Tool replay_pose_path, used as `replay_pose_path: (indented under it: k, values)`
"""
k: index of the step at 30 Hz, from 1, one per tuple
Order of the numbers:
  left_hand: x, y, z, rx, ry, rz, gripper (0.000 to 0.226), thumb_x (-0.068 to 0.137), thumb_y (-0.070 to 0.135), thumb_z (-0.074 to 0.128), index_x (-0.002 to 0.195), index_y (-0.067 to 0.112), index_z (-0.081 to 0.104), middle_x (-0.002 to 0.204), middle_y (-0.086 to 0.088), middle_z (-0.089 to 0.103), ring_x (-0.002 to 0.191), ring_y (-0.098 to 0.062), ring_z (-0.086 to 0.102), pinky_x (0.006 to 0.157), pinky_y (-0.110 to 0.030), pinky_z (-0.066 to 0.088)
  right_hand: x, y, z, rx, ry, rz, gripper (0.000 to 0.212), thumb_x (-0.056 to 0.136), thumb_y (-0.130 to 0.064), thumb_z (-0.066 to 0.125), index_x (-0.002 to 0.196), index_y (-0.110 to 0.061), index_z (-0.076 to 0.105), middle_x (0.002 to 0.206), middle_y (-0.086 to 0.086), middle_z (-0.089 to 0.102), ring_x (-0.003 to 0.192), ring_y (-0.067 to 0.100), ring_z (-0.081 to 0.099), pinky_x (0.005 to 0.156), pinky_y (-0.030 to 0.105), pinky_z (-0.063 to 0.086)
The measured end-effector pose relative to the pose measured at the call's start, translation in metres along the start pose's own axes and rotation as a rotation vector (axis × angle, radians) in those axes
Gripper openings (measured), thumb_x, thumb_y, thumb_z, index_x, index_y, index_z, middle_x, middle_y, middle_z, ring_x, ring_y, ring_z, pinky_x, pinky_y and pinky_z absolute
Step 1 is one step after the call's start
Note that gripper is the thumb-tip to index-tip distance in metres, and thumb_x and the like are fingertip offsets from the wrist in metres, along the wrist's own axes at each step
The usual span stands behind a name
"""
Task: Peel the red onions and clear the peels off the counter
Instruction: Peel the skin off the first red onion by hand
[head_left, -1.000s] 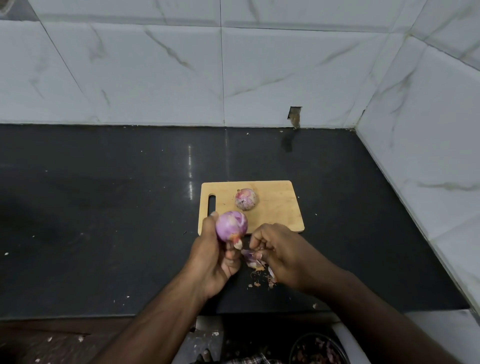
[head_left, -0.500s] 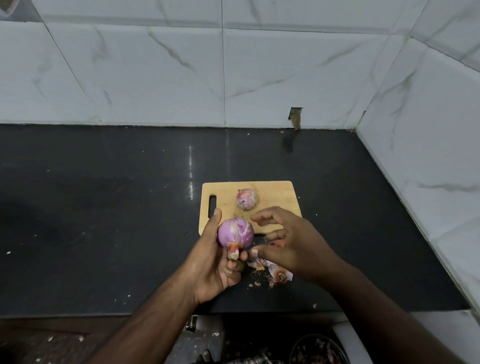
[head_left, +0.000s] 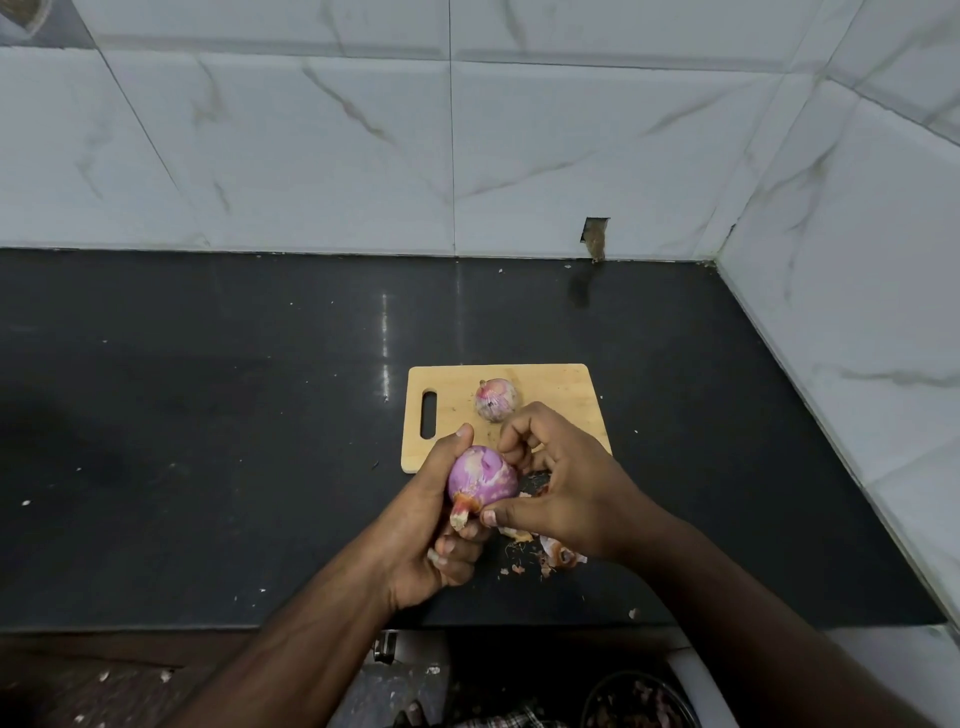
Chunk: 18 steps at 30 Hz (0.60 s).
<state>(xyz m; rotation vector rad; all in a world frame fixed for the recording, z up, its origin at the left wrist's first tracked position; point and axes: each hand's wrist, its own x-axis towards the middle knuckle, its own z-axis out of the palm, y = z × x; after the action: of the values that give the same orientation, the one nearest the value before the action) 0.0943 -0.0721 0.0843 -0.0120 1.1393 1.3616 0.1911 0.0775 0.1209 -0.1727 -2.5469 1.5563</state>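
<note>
Nearest me, my left hand (head_left: 431, 525) is curled round the red onion (head_left: 482, 479), thumb up its far side, stalk end pointing back at me. My right hand (head_left: 563, 488) meets it from the right, thumb at the onion's near side and fingers bent over the top; whether they have pinched a flap of skin I cannot tell. Loose peels (head_left: 550, 553) lie on the black counter (head_left: 208, 415) under my right wrist. I judge peeling is mid-way: next I need a firm pinch and a pull. Beyond both hands, the second onion (head_left: 496, 399) sits on the wooden cutting board (head_left: 561, 395).
</note>
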Motion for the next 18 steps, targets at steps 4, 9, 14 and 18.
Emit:
replay_pose_path:
  k: [4,9,14,18]
  values:
    - [0.0002,-0.0025,0.003,0.045,0.012,-0.005,0.074,0.073,0.084,0.054,0.062,0.011,0.056,0.05,0.001,0.038,0.031,-0.004,0.027,0.034,-0.014,0.015,0.0017,0.0029,-0.0032,0.001,-0.071,0.009,0.046,0.067,-0.014,0.087,0.091,-0.028,0.051,0.082,-0.011,0.051,0.074,0.004,0.047,0.063,0.023,0.045]
    - [0.0004,-0.0027,0.0065,0.028,0.022,-0.012,0.073,0.07,0.083,0.057,0.061,0.011,0.055,0.049,0.002,0.038,0.03,-0.003,0.027,0.035,-0.014,0.013,0.0004,0.0065,-0.0018,-0.017,-0.059,-0.022,0.045,0.068,-0.016,0.088,0.088,-0.029,0.05,0.082,-0.01,0.052,0.073,0.004,0.046,0.062,0.021,0.044]
    - [0.0,-0.0005,0.0085,-0.036,0.043,-0.031,0.075,0.073,0.085,0.051,0.058,0.012,0.055,0.045,0.004,0.038,0.028,-0.003,0.027,0.033,-0.013,0.015,-0.001,0.0079,0.0006,-0.033,0.001,-0.032,0.047,0.071,-0.017,0.085,0.093,-0.034,0.048,0.091,-0.013,0.053,0.079,0.007,0.053,0.062,0.016,0.042]
    - [0.0,0.0033,0.0053,-0.045,0.006,-0.049,0.083,0.068,0.093,0.047,0.059,0.01,0.055,0.05,0.001,0.045,0.032,-0.005,0.036,0.033,-0.014,0.025,-0.0036,0.0073,0.0023,-0.082,0.025,-0.083,0.049,0.074,-0.018,0.083,0.099,-0.038,0.046,0.11,-0.013,0.052,0.099,0.011,0.057,0.07,0.015,0.045]
